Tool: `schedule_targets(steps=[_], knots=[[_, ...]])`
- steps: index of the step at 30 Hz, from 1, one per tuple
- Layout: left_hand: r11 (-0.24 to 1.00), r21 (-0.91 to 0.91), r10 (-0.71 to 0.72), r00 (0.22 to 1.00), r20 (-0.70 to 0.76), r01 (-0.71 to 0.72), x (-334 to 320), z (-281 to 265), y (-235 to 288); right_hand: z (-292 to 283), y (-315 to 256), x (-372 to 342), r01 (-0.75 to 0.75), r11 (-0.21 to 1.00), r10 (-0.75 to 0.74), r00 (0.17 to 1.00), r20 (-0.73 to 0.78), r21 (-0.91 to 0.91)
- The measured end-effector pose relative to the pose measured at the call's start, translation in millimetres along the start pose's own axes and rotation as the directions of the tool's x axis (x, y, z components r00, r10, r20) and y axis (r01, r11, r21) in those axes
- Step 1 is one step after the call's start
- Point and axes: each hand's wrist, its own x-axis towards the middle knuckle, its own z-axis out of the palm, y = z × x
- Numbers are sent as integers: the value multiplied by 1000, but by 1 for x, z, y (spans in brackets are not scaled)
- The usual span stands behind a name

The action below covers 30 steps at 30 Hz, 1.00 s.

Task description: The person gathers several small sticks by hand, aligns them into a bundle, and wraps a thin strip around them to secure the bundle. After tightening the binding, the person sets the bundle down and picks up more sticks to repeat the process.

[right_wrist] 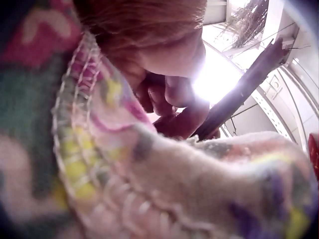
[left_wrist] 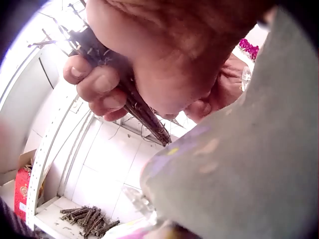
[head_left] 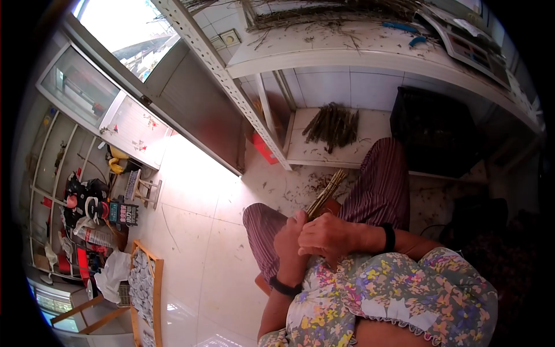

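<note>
A bundle of thin brown twigs (head_left: 326, 194) rises from the two hands in front of the lap. In the left wrist view, my left hand (head_left: 289, 238) (left_wrist: 164, 55) has its fingers curled round the twig bundle (left_wrist: 142, 107), whose cut ends point down. My right hand (head_left: 330, 234) (right_wrist: 154, 55) lies against the left hand, its fingers bent. The right wrist view shows the bundle (right_wrist: 244, 89) slanting beside those fingers; whether they grip it or something thinner is hidden. Patterned cloth covers much of both wrist views.
More short twig bundles (head_left: 332, 124) lie on the low shelf, beside a black crate (head_left: 433, 130). Loose twigs, blue-handled tools and a scale (head_left: 468, 49) are on the upper shelf. Twig scraps litter the floor. A wooden-framed item (head_left: 144, 289) stands at the left.
</note>
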Motion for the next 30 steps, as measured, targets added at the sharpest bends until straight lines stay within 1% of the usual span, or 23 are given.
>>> schedule_targets(steps=[3, 6, 9, 12, 15, 18, 21, 22, 24, 25, 27, 29, 30], knots=[[1000, -7, -2, 1000, 2, 2, -1, -3, 4, 0, 2, 0, 2, 1000, -1, 1000, -29, 27], [999, -22, 26, 999, 22, -25, -1, -6, 8, 2, 2, -1, -2, 1000, 3, 1000, -28, 31], [997, -30, 68, 997, -40, -69, -2, -7, 8, 2, 2, 0, 18, 999, -16, 999, -43, 40], [997, -17, 74, 996, -50, -75, -4, 0, 2, 3, 4, 1, 36, 999, -34, 998, -60, 32], [996, -21, 79, 990, -115, -82, -5, -2, 3, -1, 5, 2, 33, 999, -33, 995, -93, -2], [990, -69, 115, 982, -151, -127, -8, 0, -8, -28, 5, 10, 56, 978, -72, 995, -75, -199], [997, -59, -52, 998, 26, 53, -4, -14, 3, -63, 22, 2, -65, 910, 54, 998, -37, -409], [994, -106, -22, 998, 62, 28, -5, -14, 0, -72, 28, -3, -186, 916, 171, 983, -73, -355], [979, -201, 48, 991, 124, -22, -6, -14, -7, -88, 41, -17, -416, 878, 396, 909, -127, -239], [940, -339, 37, 983, 178, 26, -6, -14, -8, -94, 48, -24, -488, 860, 479, 873, -97, -149], [802, -580, 32, 959, 280, 143, -7, -16, -11, -98, 65, -33, -616, 788, 616, 788, -4, 26], [586, -805, 76, 982, 171, 95, -6, -24, -10, -92, 72, -36, -622, 782, 622, 779, 75, -38], [451, -879, 62, 977, 202, 153, -8, -22, -19, -87, 75, -38, -625, 777, 629, 770, 111, -69]])
